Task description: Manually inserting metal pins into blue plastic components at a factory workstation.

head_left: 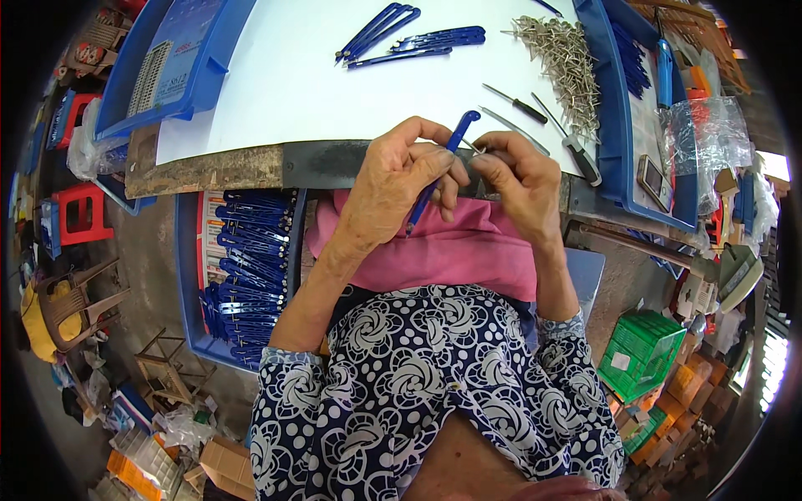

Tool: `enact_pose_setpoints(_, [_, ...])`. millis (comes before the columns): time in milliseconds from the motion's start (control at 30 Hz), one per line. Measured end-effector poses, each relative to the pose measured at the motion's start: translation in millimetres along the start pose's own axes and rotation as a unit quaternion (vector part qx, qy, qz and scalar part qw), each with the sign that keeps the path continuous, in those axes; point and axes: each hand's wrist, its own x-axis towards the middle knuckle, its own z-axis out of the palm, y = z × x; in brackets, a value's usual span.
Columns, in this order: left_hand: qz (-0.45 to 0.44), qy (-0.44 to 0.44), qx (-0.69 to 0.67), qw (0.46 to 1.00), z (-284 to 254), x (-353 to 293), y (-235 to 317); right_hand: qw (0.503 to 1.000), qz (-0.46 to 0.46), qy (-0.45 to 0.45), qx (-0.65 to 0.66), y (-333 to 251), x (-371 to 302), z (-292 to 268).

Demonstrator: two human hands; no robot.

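My left hand (399, 177) grips a blue plastic compass leg (443, 163), slanted with its rounded end up over the table edge and its thin tip down over a pink cloth (451, 246) on my lap. My right hand (520, 179) is closed right beside it, fingertips pinching at the leg's upper part with a small metal piece that I can barely make out. Both hands hover just in front of the white table top (292, 83).
Several finished blue compasses (409, 37) lie on the table, with a heap of metal pins (564, 63) and screwdrivers (551, 125) to the right. Blue trays (622, 125) flank the table. A blue crate (242, 267) of compass parts stands left of my knee; a green crate (639, 351) at right.
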Motion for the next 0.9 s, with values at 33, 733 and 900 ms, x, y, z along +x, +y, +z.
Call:
enact_pose_setpoints(33, [-0.001,-0.007,-0.007,1.0,0.1,0.0,1.6,1.0,-0.001,0.0,0.0,-0.1,1.8,-2.3])
enact_pose_setpoints(733, [0.05,-0.031,0.051,0.997,4.8,4.5,40.0,0.987,-0.07,-0.054,-0.133,-5.9,12.6,-3.2])
enact_pose_setpoints(900, [0.129,-0.022,0.117,0.985,4.8,18.8,49.4,0.978,-0.173,-0.096,-0.068,-17.7,11.1,3.0])
